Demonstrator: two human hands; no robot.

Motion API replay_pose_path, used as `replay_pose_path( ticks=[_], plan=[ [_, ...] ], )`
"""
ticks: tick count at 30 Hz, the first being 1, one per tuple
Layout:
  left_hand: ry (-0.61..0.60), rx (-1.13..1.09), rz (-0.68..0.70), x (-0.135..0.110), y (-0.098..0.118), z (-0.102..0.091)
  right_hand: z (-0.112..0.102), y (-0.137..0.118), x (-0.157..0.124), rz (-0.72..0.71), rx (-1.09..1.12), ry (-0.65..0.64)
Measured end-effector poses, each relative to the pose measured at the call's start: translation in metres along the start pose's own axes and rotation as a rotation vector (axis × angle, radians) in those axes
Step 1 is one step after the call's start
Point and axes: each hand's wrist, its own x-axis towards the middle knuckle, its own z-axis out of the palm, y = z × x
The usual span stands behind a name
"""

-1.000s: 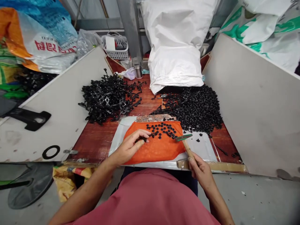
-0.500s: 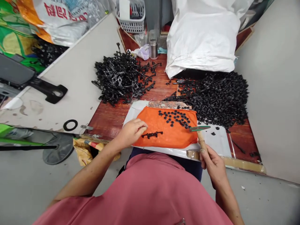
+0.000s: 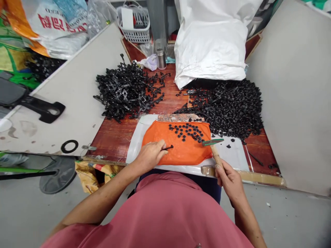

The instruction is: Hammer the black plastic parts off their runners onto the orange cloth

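My left hand (image 3: 151, 155) is closed over a thin black plastic bar (image 3: 169, 147); one knobbed end sticks out past the fingers, and the rest is hidden. Beneath it lies an orange cloth (image 3: 186, 155). In my right hand (image 3: 231, 177) is a hammer (image 3: 216, 155), gripped by its wooden handle, its narrow green-edged head raised over the cloth's right edge. Several small round black caps (image 3: 187, 131) are scattered over the back of the cloth, beyond both hands.
Behind the cloth, black plastic strips (image 3: 121, 91) are heaped at left, and small black pieces (image 3: 232, 106) at right under a white sack (image 3: 212, 44). A steel flask (image 3: 161, 59) and a grey basket (image 3: 136, 32) stand at the back. Pale panels (image 3: 292, 103) flank the table.
My left hand has come down onto the black bar and closed on it; before, it hovered at the bar's left end. My right hand still grips the hammer. The view has shifted slightly.
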Motion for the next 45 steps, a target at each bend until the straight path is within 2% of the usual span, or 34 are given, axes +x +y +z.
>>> replay_pose_path(
  ticks=[4, 8, 10, 12, 14, 16, 20, 23, 27, 30, 32, 36, 38, 41, 45],
  plan=[
    [0.164, -0.241, -0.04, 0.021, -0.021, -0.019, 0.0, 0.004, 0.001, 0.018, 0.017, -0.008],
    [0.124, -0.521, -0.024, 0.055, -0.038, -0.026, -0.001, 0.009, 0.002, 0.029, 0.034, -0.005],
    [0.112, -0.554, -0.033, 0.068, -0.038, -0.025, 0.0, 0.009, 0.003, 0.038, 0.037, -0.005],
    [0.172, -0.441, -0.038, 0.077, -0.033, -0.023, 0.0, 0.009, 0.003, 0.044, 0.033, -0.006],
    [0.258, -0.228, -0.032, 0.082, -0.025, -0.02, 0.0, 0.008, 0.003, 0.049, 0.028, -0.009],
    [0.289, -0.018, -0.006, 0.088, -0.016, -0.018, 0.001, 0.006, 0.004, 0.056, 0.022, -0.008],
    [0.169, 0.258, 0.034, 0.102, -0.006, -0.015, 0.001, 0.002, 0.006, 0.08, 0.017, -0.019],
    [0.108, 0.347, 0.044, 0.108, -0.003, -0.016, 0.002, 0.0, 0.005, 0.088, 0.023, -0.019],
    [0.114, 0.239, 0.053, 0.101, -0.003, -0.016, 0.001, 0.001, 0.004, 0.078, 0.032, -0.019],
    [0.013, 0.068, 0.048, 0.092, -0.005, -0.01, 0.0, 0.002, 0.004, 0.077, 0.035, -0.034],
    [-0.015, 0.021, -0.002, 0.087, -0.008, -0.007, 0.0, 0.002, 0.005, 0.076, 0.028, -0.044],
    [0.098, -0.1, -0.099, 0.078, -0.017, -0.012, 0.0, 0.002, 0.005, 0.061, 0.012, -0.048],
    [0.105, -0.241, -0.068, 0.07, -0.022, -0.018, 0.0, 0.002, 0.004, 0.053, 0.007, -0.039],
    [0.052, -0.385, 0.019, 0.057, -0.029, -0.023, 0.0, 0.001, 0.003, 0.048, -0.005, -0.022],
    [0.017, -0.389, 0.047, 0.048, -0.03, -0.012, 0.0, 0.001, 0.004, 0.038, -0.029, -0.036]
  ],
)
